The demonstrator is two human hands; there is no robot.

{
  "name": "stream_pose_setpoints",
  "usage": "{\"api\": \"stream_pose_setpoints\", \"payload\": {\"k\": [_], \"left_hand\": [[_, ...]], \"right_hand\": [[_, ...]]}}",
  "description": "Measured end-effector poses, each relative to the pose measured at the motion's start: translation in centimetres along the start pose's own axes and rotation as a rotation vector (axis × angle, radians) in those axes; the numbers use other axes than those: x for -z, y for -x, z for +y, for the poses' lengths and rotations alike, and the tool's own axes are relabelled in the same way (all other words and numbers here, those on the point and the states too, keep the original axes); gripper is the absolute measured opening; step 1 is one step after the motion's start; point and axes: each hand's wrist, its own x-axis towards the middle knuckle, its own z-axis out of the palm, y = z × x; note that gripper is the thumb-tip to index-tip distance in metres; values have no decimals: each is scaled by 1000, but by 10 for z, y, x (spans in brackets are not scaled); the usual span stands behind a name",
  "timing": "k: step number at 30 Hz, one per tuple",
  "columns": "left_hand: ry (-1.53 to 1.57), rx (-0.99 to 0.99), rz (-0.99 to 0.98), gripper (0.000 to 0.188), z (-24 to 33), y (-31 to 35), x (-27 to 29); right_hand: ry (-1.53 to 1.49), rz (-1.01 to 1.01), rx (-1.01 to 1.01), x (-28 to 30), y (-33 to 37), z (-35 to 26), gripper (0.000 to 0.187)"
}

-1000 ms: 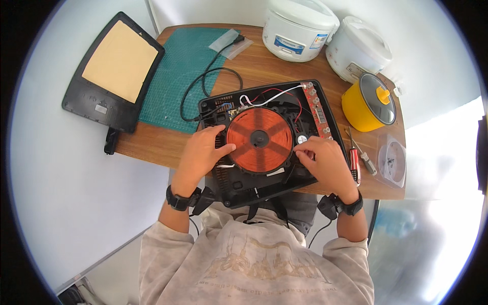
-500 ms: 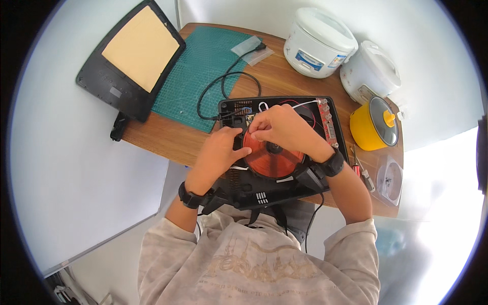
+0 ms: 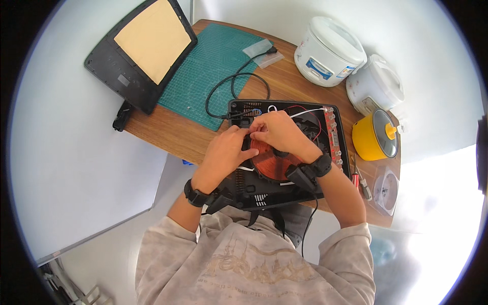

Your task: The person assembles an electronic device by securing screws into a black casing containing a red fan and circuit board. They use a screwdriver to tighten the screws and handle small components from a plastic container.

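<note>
Masking part of copper coil point(image 3: 269, 162): right hand point(image 3: 278, 129) | left hand point(image 3: 225, 151) alongside | either hand's grasp: can't tell

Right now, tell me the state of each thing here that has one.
Black casing: open
Copper coil: exposed
Red circuit board: exposed
Black panel: off the casing
Power plug: unplugged
Left white cooker: closed
Right white cooker: closed
Yellow pot: covered
Red-handled tool: unheld
Grey-handled tool: unheld

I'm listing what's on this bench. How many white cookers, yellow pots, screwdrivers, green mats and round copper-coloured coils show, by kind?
White cookers: 2
Yellow pot: 1
Screwdrivers: 2
Green mat: 1
Round copper-coloured coil: 1
Total: 7
</note>
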Motion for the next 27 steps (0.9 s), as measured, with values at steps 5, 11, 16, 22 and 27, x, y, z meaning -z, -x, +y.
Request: {"api": "stream_pose_setpoints", "payload": {"k": [5, 11, 16, 22, 27], "left_hand": [[7, 8, -1, 51, 0, 0, -1], [113, 54, 44, 63, 5, -1, -1], [124, 37, 60, 65, 5, 1, -2], [128, 20, 77, 64, 4, 0, -3], [129, -11, 101, 63, 5, 0, -2]], "right_hand": [[72, 26, 43, -7, -3, 5, 10], [187, 37, 48, -10, -7, 1, 8], [294, 47, 73, -8, -10, -2, 9], [354, -26, 88, -3, -20, -1, 11], [424, -7, 77, -13, -23, 1, 14]]}}
